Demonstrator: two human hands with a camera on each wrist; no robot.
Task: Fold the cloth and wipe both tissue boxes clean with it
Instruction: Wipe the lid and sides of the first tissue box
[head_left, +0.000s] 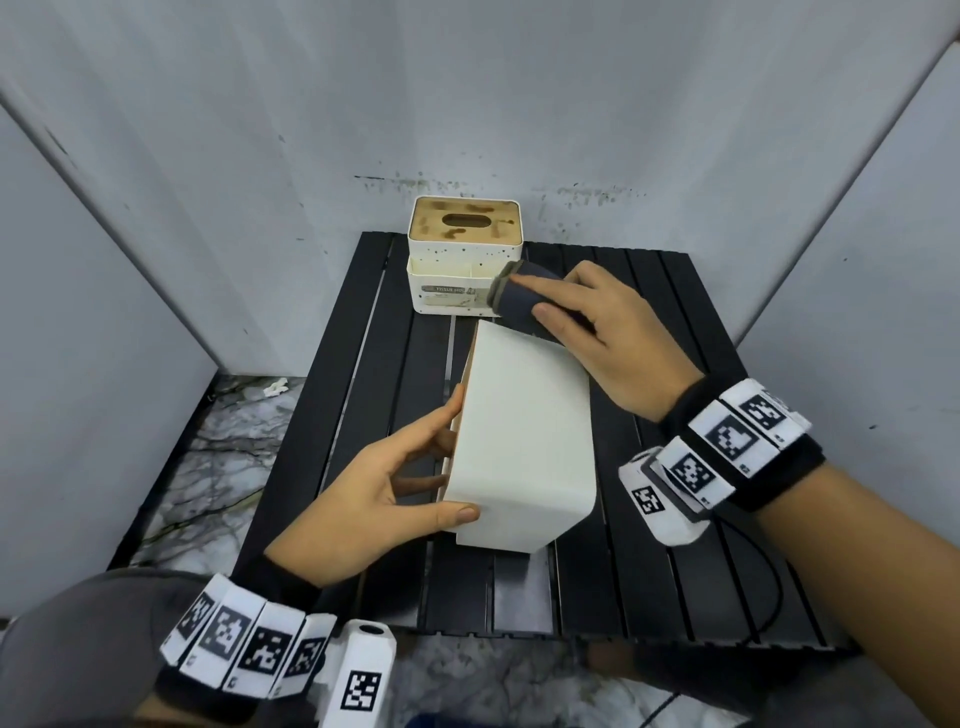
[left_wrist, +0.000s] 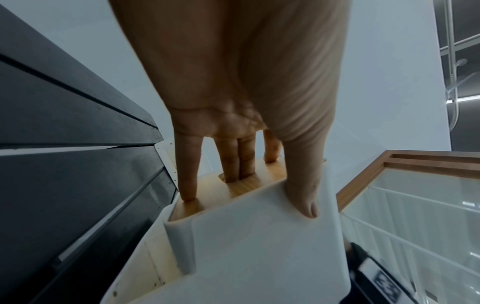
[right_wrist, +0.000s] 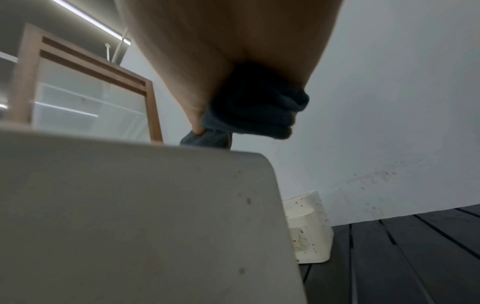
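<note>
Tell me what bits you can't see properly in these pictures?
- Near tissue box: its wooden top faces away in the head view; the left hand covers part of it.
- Far tissue box: its label print is too small to read, and the cloth hides its right corner.
- Cloth: the right hand wraps it, so its folds stay hidden; the right wrist view is blurred.
- Right fingertips: tucked behind the cloth.

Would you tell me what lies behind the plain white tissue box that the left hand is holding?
Behind the plain white tissue box stands the speckled tissue box, and the right hand grips the dark cloth. The table slats directly beneath the tilted box are hidden.
</note>
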